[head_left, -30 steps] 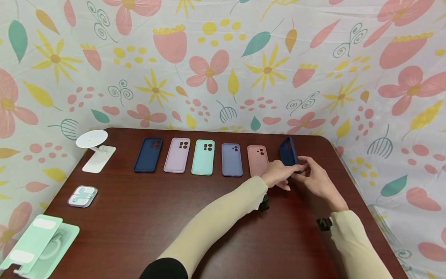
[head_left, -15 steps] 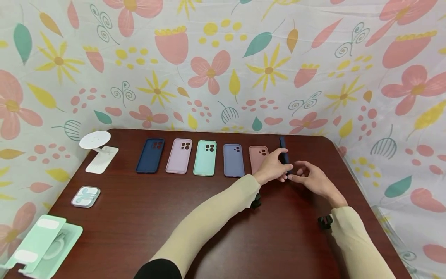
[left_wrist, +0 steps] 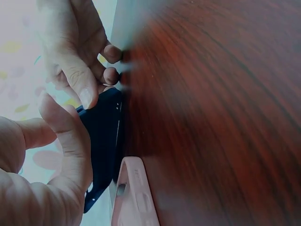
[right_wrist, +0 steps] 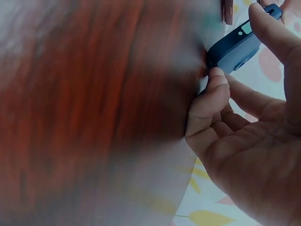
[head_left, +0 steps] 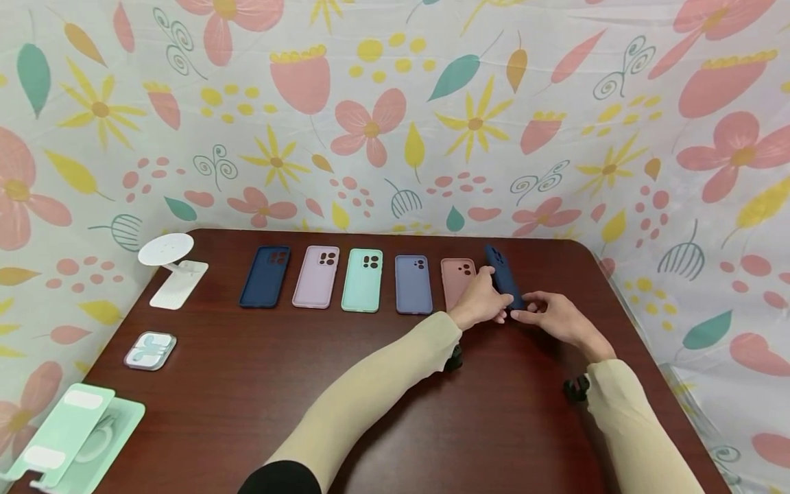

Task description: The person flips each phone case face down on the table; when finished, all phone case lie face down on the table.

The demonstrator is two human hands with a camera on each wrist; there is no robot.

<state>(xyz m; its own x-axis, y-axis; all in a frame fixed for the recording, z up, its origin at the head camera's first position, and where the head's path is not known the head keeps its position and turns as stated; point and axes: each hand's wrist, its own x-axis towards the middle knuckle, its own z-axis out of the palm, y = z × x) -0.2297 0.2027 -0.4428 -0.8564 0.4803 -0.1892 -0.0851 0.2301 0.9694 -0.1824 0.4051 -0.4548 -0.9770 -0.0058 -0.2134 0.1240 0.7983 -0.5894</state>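
A dark blue phone case (head_left: 503, 272) tilts at the right end of a row of cases, its back with the camera cutouts facing up. My left hand (head_left: 480, 300) holds its left long side; in the left wrist view a bent finger (left_wrist: 70, 136) crosses the case (left_wrist: 102, 141). At the near end, my right hand (head_left: 560, 320) pinches the corner between thumb and fingers. In the right wrist view the right thumb (right_wrist: 275, 33) overlaps the side of the case (right_wrist: 237, 49), a fingertip at its lower end. A pink phone case (head_left: 457, 280) lies just left, partly behind my left hand.
Leftward in the row lie blue-violet (head_left: 413, 285), mint (head_left: 362, 281), lilac (head_left: 315, 277) and dark blue (head_left: 264, 277) cases. On the left side are a white stand (head_left: 179, 283), boxed earphones (head_left: 150, 350) and a green folding stand (head_left: 74, 429). A patterned cloth (head_left: 370, 192) hangs behind the table.
The dark blue case has turned from standing on edge to leaning down with its back showing. My left hand has shifted slightly left; my right hand has stayed at the near end.
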